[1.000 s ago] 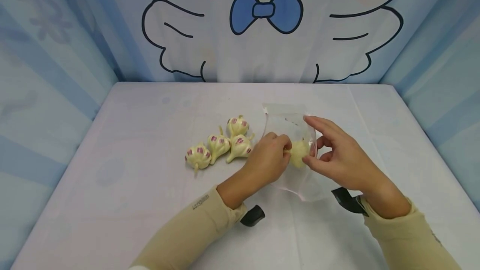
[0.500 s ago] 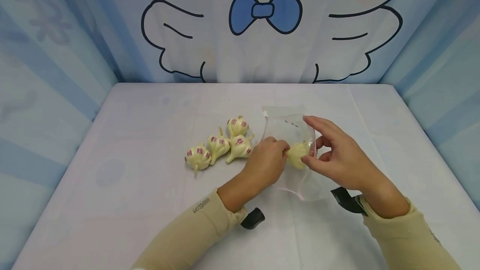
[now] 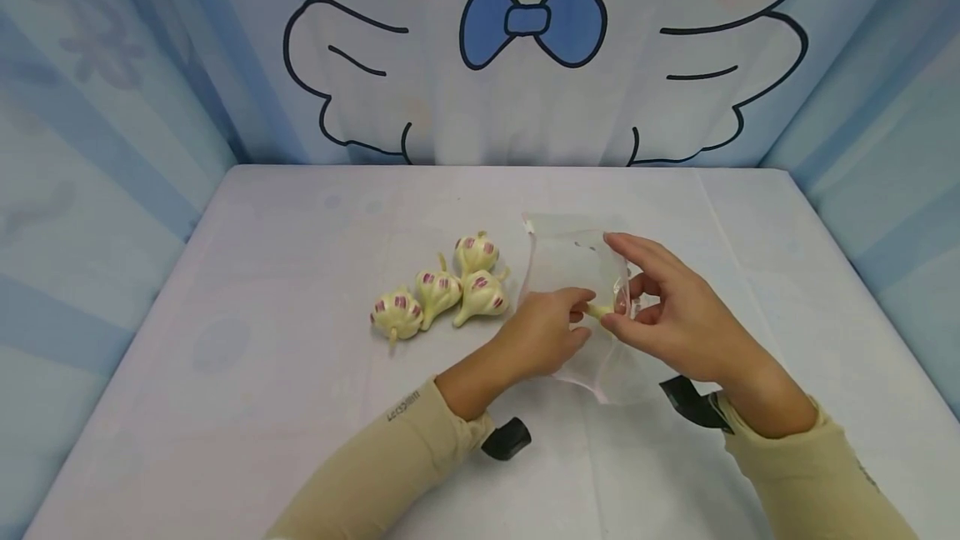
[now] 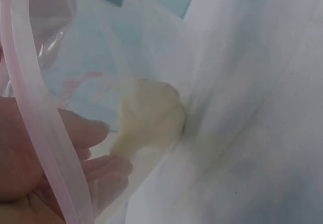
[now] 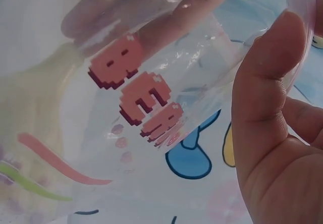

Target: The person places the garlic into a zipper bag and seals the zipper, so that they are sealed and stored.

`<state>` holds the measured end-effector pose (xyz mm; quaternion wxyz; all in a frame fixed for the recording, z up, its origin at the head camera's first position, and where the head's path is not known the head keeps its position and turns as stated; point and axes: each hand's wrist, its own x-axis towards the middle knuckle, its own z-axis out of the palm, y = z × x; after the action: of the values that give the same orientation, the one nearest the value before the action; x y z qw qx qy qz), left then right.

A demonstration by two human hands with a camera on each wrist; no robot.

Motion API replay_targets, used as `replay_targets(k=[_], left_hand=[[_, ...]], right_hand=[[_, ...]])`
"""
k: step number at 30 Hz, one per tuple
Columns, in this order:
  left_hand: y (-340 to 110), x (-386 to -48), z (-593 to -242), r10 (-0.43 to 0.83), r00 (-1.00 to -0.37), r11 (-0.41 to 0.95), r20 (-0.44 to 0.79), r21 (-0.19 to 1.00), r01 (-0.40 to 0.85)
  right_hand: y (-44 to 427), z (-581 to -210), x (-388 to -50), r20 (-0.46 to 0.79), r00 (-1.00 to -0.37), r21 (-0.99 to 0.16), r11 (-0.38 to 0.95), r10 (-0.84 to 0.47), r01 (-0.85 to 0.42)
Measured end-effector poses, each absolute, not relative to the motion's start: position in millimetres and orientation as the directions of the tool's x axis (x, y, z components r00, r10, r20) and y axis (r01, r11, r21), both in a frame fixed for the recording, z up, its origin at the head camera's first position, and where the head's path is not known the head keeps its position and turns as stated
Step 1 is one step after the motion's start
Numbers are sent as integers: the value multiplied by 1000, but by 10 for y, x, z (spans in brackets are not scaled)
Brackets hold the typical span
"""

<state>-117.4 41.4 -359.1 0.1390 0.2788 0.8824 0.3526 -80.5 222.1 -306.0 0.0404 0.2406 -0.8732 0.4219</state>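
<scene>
A clear plastic zip bag (image 3: 558,252) with red printed letters (image 5: 144,100) is held at its mouth by my right hand (image 3: 675,307), the thumb (image 5: 275,57) on the near side. My left hand (image 3: 543,327) reaches in past the pink-edged rim (image 4: 35,98). Its thumb and fingers (image 4: 108,171) stand apart, close to the stem of a pale garlic bulb (image 4: 151,115) in the bag. In the head view only a small yellow piece of that bulb (image 3: 598,310) shows between the hands. Whether the left fingertips still touch the stem is hard to tell.
Left of the bag, several garlic bulbs (image 3: 480,294) with purple marks lie in a cluster on the white tabletop (image 3: 300,440). Blue and white curtains (image 3: 525,107) stand along the back and both sides. A black strap end (image 3: 506,438) hangs by the left sleeve.
My left fingers have spread from their pinch on the garlic bulb's stem. The bulb, round and plain before, now shows less in the head view. My right hand stays nearly still on the bag.
</scene>
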Motion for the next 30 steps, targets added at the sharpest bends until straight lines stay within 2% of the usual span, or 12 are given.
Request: replay_targets(k=[6, 14, 22, 30], left_hand=[[428, -1200, -3586, 629, -772, 551, -95, 754, 357], [286, -1160, -3469, 616, -784, 518, -69, 786, 338], [-128, -1083, -3304, 552, -834, 451, -23, 849, 275], [-542, -1025, -3238, 448, -893, 449, 41, 854, 264]], right_hand=[[2228, -3060, -808, 272, -883, -712, 537, -383, -452], [2248, -3059, -830, 288, -875, -700, 538, -389, -469], [2252, -3059, -829, 262, -894, -708, 558, -363, -433], [2266, -3075, -843, 237, -903, -718, 561, -359, -412]])
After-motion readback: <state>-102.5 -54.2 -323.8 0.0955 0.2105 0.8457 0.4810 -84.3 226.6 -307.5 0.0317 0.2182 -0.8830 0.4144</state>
